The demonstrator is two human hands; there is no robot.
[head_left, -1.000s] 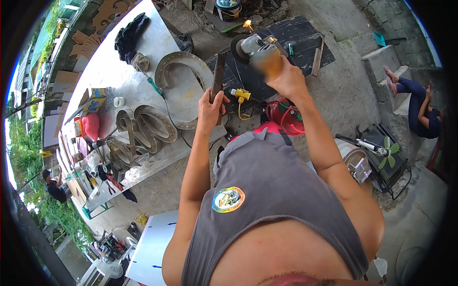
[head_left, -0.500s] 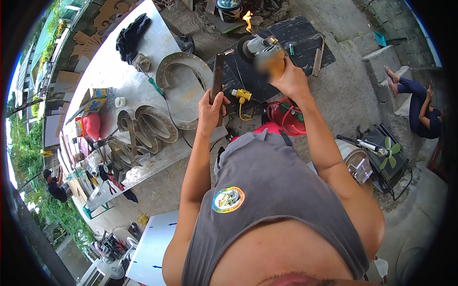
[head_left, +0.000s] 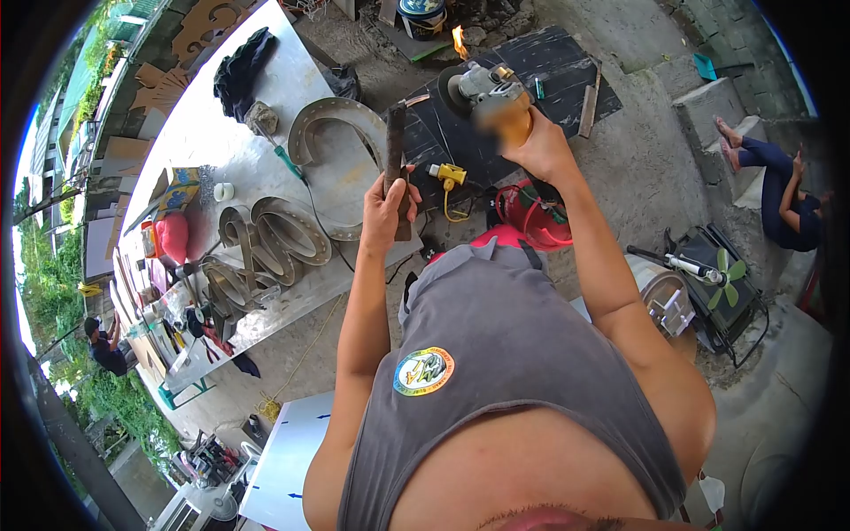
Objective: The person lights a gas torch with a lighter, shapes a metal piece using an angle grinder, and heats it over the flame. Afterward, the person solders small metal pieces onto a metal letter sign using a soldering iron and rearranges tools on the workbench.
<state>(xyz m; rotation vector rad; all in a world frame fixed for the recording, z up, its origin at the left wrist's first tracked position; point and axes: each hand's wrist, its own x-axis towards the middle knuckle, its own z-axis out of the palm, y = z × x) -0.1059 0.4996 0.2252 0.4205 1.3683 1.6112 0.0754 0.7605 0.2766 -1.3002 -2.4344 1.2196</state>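
My left hand [head_left: 390, 211] is wrapped round a dark, worn flat bar [head_left: 395, 146], which points away from me. In my right hand [head_left: 542, 152] is an angle grinder [head_left: 500, 102] with a yellow body, partly blurred, and a grey head. Its dark disc [head_left: 453, 92] faces the bar, with a gap between them. Past the grinder burns a small orange flame [head_left: 459, 42]; its source is hard to make out. Close to my left hand lies a curved metal letter shape [head_left: 332, 119] with holes along its rim.
A metal-topped table [head_left: 266, 168] on the left carries several metal letter shapes [head_left: 288, 234], a black cloth [head_left: 243, 73] and tools. Ahead are a black marbled board [head_left: 562, 62] and a yellow plug connector [head_left: 450, 175]. A red basket [head_left: 531, 217] stands near my legs. A person [head_left: 788, 199] sits at right.
My left hand and the bar have shifted slightly left, and the bar's far end has swung left. The grinder stays almost in place in my right hand.
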